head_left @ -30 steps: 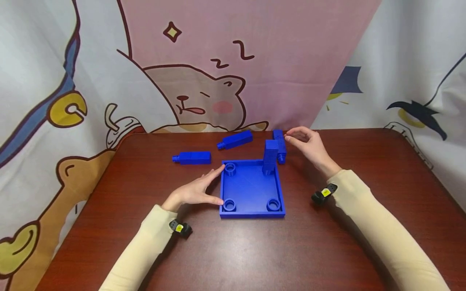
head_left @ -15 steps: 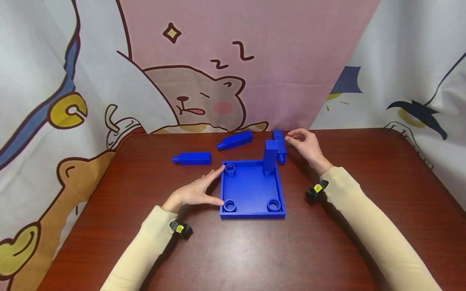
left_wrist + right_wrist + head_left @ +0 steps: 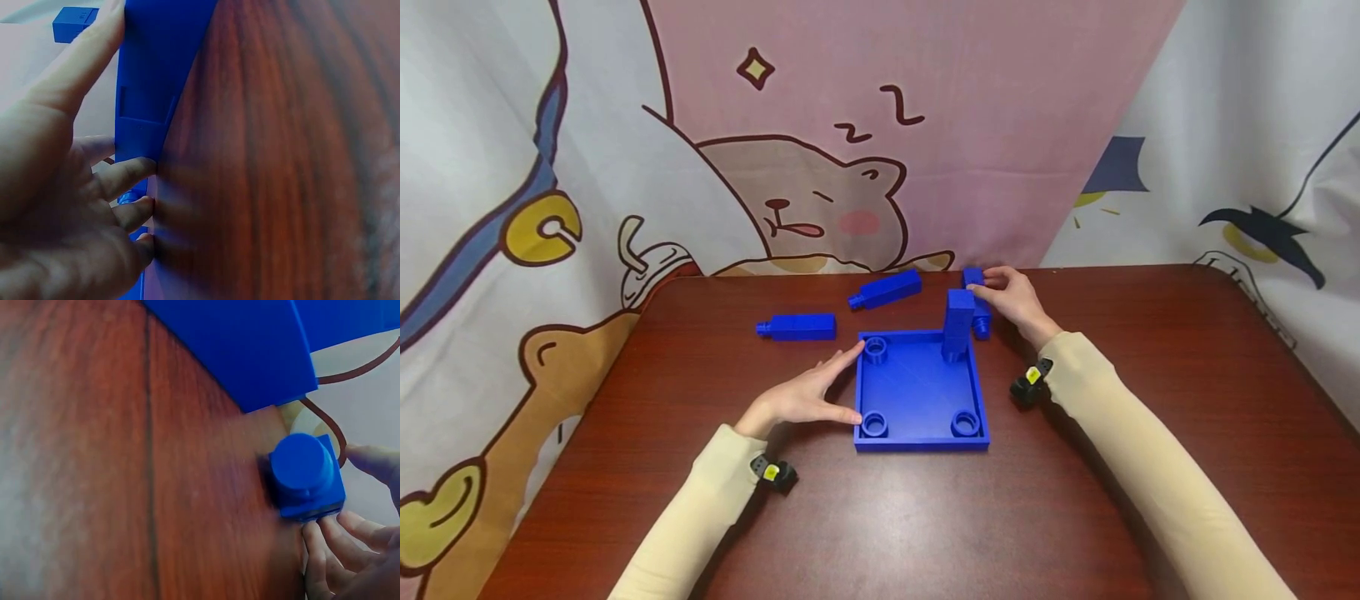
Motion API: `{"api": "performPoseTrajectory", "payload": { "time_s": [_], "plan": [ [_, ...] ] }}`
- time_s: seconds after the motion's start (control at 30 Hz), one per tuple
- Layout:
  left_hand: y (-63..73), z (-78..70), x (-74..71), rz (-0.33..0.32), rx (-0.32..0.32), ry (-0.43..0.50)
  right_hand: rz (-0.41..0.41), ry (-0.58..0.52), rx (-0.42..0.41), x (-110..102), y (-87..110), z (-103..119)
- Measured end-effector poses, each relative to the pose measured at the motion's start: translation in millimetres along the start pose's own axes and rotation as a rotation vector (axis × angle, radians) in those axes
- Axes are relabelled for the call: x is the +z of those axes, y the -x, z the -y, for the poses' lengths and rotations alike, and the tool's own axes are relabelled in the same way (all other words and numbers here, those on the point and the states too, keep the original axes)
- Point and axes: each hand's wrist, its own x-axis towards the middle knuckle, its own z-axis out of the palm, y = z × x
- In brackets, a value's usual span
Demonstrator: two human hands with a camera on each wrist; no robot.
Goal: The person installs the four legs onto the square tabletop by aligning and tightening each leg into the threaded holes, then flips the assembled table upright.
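A blue square tray-like base (image 3: 917,443) with round sockets in three corners sits on the table. One blue square leg (image 3: 957,321) stands upright in its back right corner. My left hand (image 3: 801,396) rests along the base's left wall, thumb and forefinger spread to two corners; in the left wrist view its fingertips (image 3: 147,167) touch the wall. Behind the base's right side, my right hand (image 3: 1013,300) holds a lying blue leg (image 3: 306,475), thumb over one side, fingers against the other. That leg's round end points toward the right wrist camera; the upright leg partly hides it in the head view.
Two more blue legs with narrow ringed ends lie behind the base: one at the back (image 3: 887,289), another to the left (image 3: 801,327). All rest on a dark wooden table (image 3: 887,533). A printed curtain (image 3: 985,167) hangs along its back edge.
My right hand has moved slightly left, from beside the lying leg onto it, the thumb now across it. The left hand, base and other legs keep their places.
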Motion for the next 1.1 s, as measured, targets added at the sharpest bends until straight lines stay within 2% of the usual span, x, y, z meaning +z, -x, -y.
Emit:
{"api": "performPoseTrajectory", "payload": {
  "time_s": [0.23, 0.43, 0.9, 1.1],
  "plan": [
    [0.3, 0.4, 0.3, -0.004, 0.010, -0.005, 0.027, 0.056, 0.014, 3.9, -3.3, 1.3],
    [-0.4, -0.1, 0.3, -0.004, 0.002, -0.001, 0.037, 0.038, 0.016, 1.5, -3.7, -2.1],
    [-1.0, 1.8, 0.5, -0.002, -0.002, -0.007, -0.020, 0.052, -0.008, -0.5, -0.1, -7.8],
    [-0.6, 1.5, 0.6, 0.000, -0.003, -0.004, -0.077, 0.026, -0.024, -5.7, 1.3, -9.9]
  ]
}}
